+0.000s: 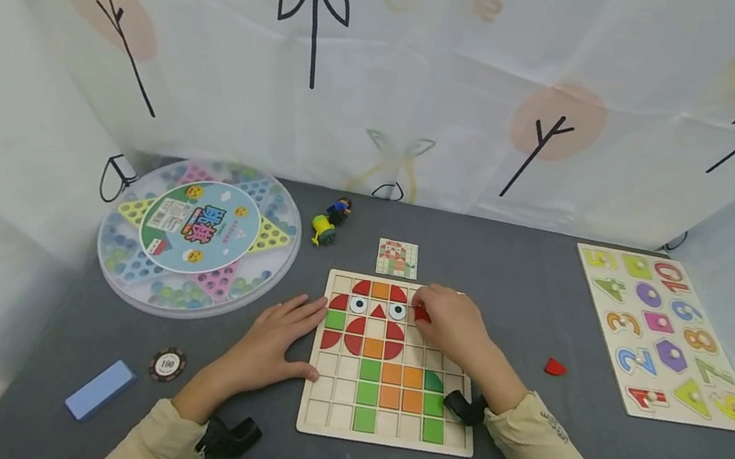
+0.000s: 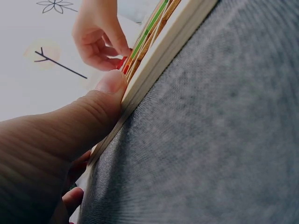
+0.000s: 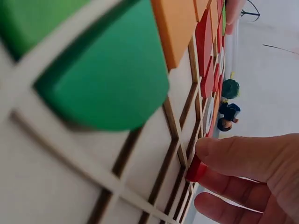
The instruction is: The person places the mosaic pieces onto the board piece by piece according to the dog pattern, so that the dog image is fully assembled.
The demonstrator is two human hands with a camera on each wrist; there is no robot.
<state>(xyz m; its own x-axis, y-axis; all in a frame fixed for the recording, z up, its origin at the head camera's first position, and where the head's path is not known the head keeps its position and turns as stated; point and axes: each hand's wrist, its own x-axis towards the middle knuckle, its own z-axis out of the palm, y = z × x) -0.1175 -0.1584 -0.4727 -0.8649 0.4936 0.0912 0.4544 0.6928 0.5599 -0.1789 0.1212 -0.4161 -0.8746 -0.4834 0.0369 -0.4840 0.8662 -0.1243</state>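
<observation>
A wooden grid board (image 1: 335,414) lies on the grey table, partly filled with red, orange and green pieces and two eye pieces. My right hand (image 1: 457,327) pinches a red block (image 3: 196,170) between thumb and fingers at the board's upper right cells, beside the right eye piece (image 1: 397,312). Along the left edge rests my left hand (image 1: 269,343), fingers spread, its thumb (image 2: 112,81) touching the board's side. Just beyond the board is a small pattern card (image 1: 397,259). A loose red piece (image 1: 556,367) lies on the table right of the board.
A round marble game box (image 1: 290,249) sits at the back left, with small toy figures (image 1: 325,230) beside it. A blue block (image 1: 99,389) and a poker chip (image 1: 168,364) lie at the left. On the right is a number puzzle board (image 1: 617,364).
</observation>
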